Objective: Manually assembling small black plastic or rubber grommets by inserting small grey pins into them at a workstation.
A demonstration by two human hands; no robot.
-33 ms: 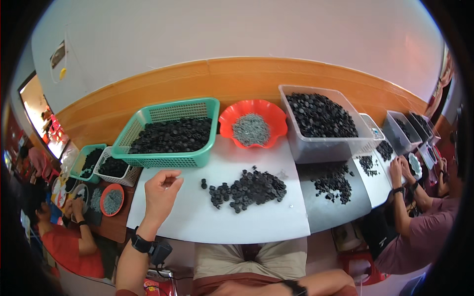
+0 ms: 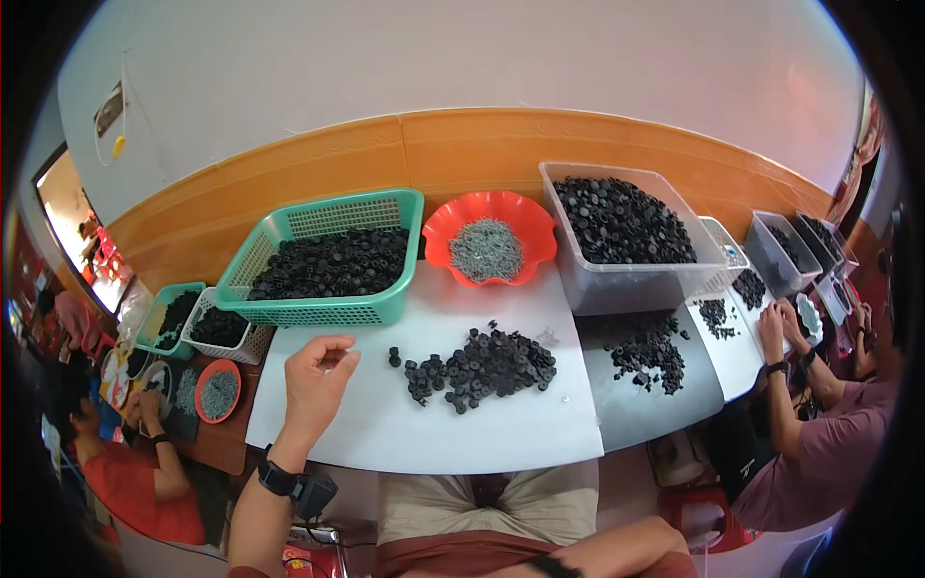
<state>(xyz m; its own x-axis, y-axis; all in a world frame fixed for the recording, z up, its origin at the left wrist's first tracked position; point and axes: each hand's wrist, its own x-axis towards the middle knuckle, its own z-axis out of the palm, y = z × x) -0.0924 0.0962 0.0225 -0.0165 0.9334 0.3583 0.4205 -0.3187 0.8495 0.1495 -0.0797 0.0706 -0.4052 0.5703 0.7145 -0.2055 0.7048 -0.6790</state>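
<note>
My left hand is raised over the left part of the white tabletop, fingers curled in and thumb close to the index finger. Anything in that pinch is hidden or too small to make out. To its right lies a loose heap of small black round parts, with one stacked piece standing apart nearest the hand. My right forearm crosses low in front of my body; its hand is cut off at the lower edge.
Behind the heap stand a green basket of black parts, a red scalloped bowl of small metal pieces and a clear bin of black caps. More black parts lie rightward. People sit working on both sides.
The view has shifted slightly. My right hand, partly showing at the lower edge before, has dropped out of the picture. My left hand keeps its pose.
</note>
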